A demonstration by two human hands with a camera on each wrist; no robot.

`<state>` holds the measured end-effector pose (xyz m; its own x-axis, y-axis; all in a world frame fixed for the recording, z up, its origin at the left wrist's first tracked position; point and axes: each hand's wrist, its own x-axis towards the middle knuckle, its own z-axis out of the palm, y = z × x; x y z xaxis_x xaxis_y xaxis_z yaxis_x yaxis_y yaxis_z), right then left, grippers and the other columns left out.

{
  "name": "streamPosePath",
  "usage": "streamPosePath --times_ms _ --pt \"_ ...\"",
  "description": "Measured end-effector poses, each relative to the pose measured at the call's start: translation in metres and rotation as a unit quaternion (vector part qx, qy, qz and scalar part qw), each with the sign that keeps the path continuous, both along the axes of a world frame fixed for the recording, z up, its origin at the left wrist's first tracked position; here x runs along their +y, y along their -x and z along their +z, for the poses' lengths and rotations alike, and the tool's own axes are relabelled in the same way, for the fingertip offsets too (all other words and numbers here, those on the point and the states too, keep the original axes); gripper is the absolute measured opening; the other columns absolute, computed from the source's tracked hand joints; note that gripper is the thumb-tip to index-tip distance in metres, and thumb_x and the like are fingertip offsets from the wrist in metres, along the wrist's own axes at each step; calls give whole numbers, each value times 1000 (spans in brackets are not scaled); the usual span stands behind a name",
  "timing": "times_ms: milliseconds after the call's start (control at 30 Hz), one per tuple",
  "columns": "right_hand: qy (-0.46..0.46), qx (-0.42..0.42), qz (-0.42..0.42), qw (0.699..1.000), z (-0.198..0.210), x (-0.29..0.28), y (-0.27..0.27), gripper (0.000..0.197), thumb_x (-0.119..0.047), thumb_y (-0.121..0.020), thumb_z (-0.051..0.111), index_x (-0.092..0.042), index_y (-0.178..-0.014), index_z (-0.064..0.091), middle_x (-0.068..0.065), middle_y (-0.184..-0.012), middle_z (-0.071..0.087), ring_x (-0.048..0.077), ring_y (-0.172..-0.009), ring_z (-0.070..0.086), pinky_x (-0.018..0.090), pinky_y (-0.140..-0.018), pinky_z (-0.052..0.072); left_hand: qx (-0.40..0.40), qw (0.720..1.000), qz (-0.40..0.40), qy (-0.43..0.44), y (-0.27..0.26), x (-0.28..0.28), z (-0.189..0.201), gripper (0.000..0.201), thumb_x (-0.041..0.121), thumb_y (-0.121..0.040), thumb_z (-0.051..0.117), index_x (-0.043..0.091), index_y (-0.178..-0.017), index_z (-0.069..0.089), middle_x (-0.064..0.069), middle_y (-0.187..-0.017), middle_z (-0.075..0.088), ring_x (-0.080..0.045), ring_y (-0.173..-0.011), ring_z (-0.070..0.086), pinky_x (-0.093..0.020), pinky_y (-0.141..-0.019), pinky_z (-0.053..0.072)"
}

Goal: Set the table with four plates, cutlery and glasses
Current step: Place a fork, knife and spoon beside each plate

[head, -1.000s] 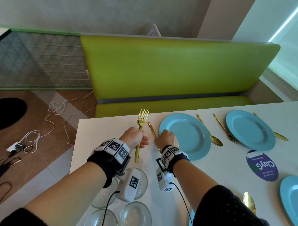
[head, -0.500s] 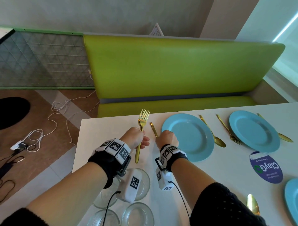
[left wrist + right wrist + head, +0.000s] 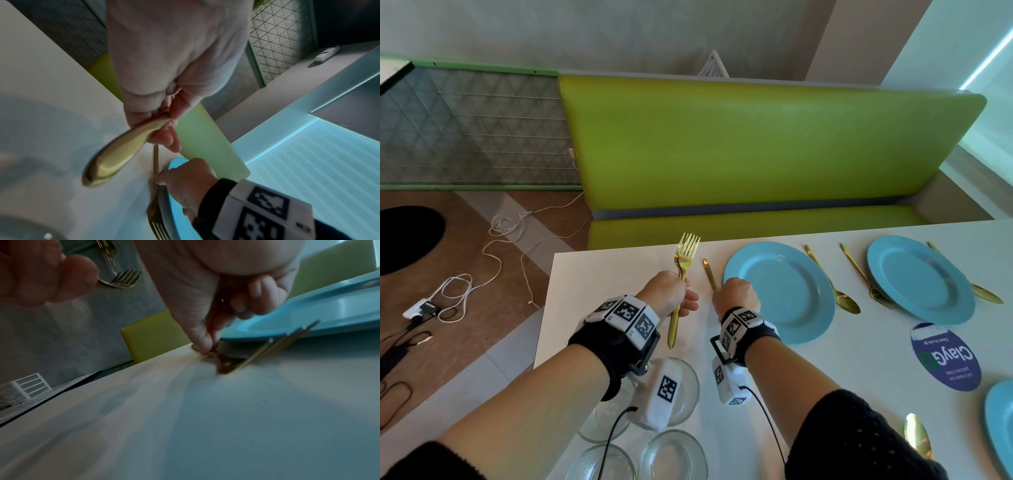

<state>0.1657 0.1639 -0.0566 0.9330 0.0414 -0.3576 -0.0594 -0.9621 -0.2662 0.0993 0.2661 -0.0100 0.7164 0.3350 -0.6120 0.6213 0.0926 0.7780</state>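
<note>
- Far left of the fingers, white cables [image 3: 465, 270] and a black mat [image 3: 407, 236] lay on the brown floor, with a wire-mesh panel [image 3: 472, 126] behind them.
- The left hand [image 3: 667, 296] was curled round the stem of a gold fork [image 3: 681, 274], held clear of the tabletop [image 3: 599, 281] with tines pointing away from the person.
- Below both wrists, near the tabletop's close edge, stood four clear glasses [image 3: 674, 455], partly hidden by the wrist cameras.
- The right hand [image 3: 736, 296] pinched a second gold fork [image 3: 257, 353] between thumb and fingertips [image 3: 202, 348]; it lay flat, its handle [image 3: 709, 274] reaching past the fingers and its tines toward the wrist, just beside the rim of a blue plate [image 3: 780, 291].
- Right of that plate lay a gold spoon [image 3: 832, 281], another fork [image 3: 866, 277], a second blue plate [image 3: 917, 277] and a further gold spoon [image 3: 965, 274].
- Nearer the person sat a round purple sticker [image 3: 945, 356], a spoon [image 3: 917, 438] and part of a third plate [image 3: 1000, 428].
- The tabletop was white; a lime-green bench seat [image 3: 756, 144] ran along its far side under a pale wall.
</note>
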Motion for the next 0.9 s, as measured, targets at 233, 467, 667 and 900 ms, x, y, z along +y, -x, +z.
streamPosePath --times_ms 233,467,667,900 --pt "-57 1 26 998 17 -8 9 30 -37 -90 53 -11 -94 67 8 -99 67 27 -95 64 33 -79 52 -5 1000 -5 8 4 -7 7 17 2 -96 31 3 -103 47 -11 -81 60 -18 -64 60 -25 -56 48" --pt "-264 24 -3 964 59 -45 37 53 -49 -92 46 -2 -87 70 13 -86 70 21 -69 58 35 -69 50 -22 998 -53 19 20 -32 29 22 -4 -93 33 6 -84 50 -12 -79 60 -21 -69 60 -31 -66 52" --pt "-339 83 -26 937 88 -90 76 26 -31 -91 58 -16 -70 64 9 -69 58 13 -51 48 20 -45 40 -61 984 -161 44 39 -78 50 20 -11 -91 40 2 -94 54 -13 -79 62 -22 -66 61 -33 -69 54" --pt "-371 86 -118 917 102 -144 108 21 -25 -87 64 -14 -70 63 2 -63 59 14 -57 54 22 -52 40 -71 978 -193 33 64 -131 60 13 -7 -89 49 2 -92 57 -18 -86 65 -31 -78 66 -44 -81 58"
